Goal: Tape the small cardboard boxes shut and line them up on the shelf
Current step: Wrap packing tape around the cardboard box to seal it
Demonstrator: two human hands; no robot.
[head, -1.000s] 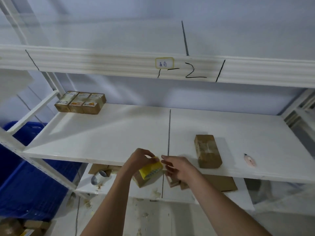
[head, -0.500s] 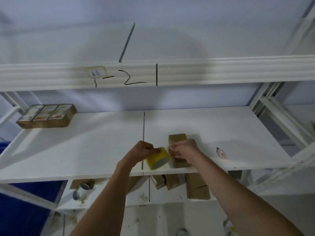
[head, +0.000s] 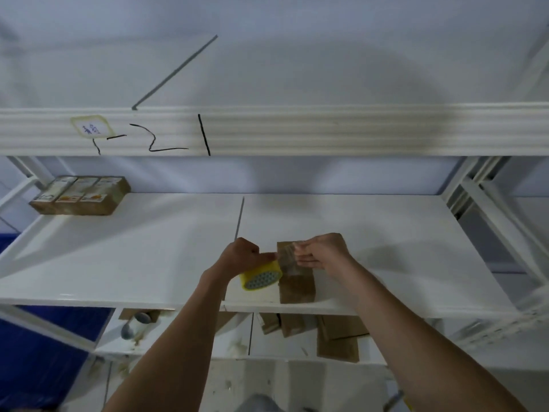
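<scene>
Yellow tape roll (head: 260, 278) gripped by left hand (head: 241, 254); right hand (head: 322, 253) pinches its clear strip.

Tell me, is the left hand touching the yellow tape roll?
Touching. The head view shows the left hand with its fingers curled round the yellow tape roll, holding it just above the shelf beside the cardboard box.

On the front beam (head: 297, 132) of the upper shelf, left of the frame's middle, black marker strokes read roughly "1-2", then a vertical line. A small yellow-edged label (head: 91, 127) beside them carries blue handwriting too blurred to read.
</scene>
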